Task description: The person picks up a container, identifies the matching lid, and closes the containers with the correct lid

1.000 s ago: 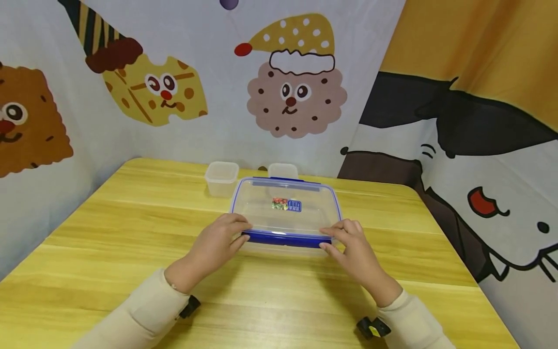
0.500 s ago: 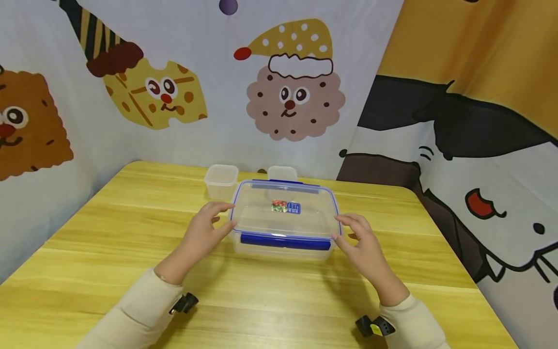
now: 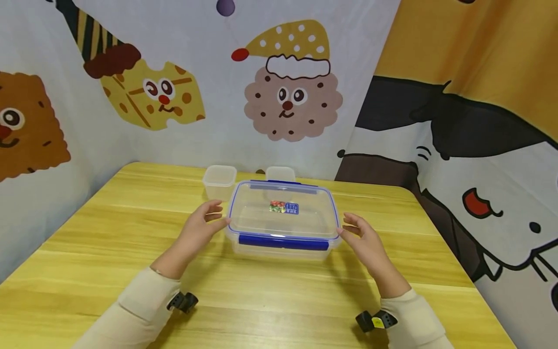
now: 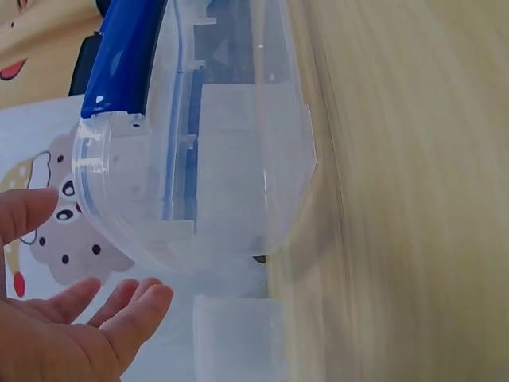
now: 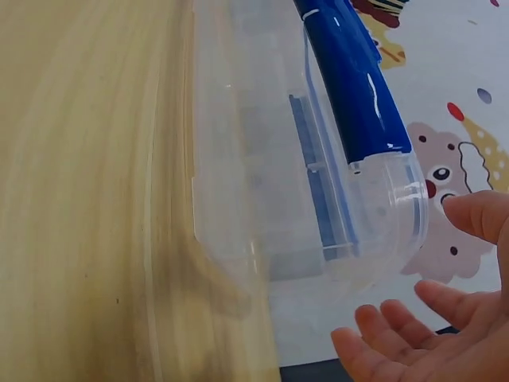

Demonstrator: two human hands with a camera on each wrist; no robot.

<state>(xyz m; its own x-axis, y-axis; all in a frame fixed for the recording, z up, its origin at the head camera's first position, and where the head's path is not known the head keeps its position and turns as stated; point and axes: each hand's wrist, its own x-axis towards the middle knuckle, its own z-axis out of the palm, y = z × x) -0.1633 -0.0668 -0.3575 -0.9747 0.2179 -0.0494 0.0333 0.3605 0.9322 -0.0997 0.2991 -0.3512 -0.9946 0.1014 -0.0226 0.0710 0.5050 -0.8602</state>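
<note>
A clear plastic food container (image 3: 261,224) with a blue-edged lid stands on the table, a coloured label on top. Its front blue latch (image 3: 283,241) lies flat against the side. At the container's left end is my left hand (image 3: 196,235), thumb and fingers spread; in the left wrist view this hand (image 4: 75,330) shows a gap to the plastic. My right hand (image 3: 365,246) stands off the right end in the same way, and the right wrist view shows its fingers (image 5: 394,330) apart from the wall. Neither hand holds anything.
Behind the container are two small translucent tubs: a left tub (image 3: 220,184) and a right tub (image 3: 280,173), partly hidden by the lid. The wooden table (image 3: 261,300) ends at a cartoon-printed curtain (image 3: 174,145) at the back.
Both hands were at the front latch a second ago. They have since moved outward, left hand to the left and right hand to the right, off the lid's edge. The container stays in place.
</note>
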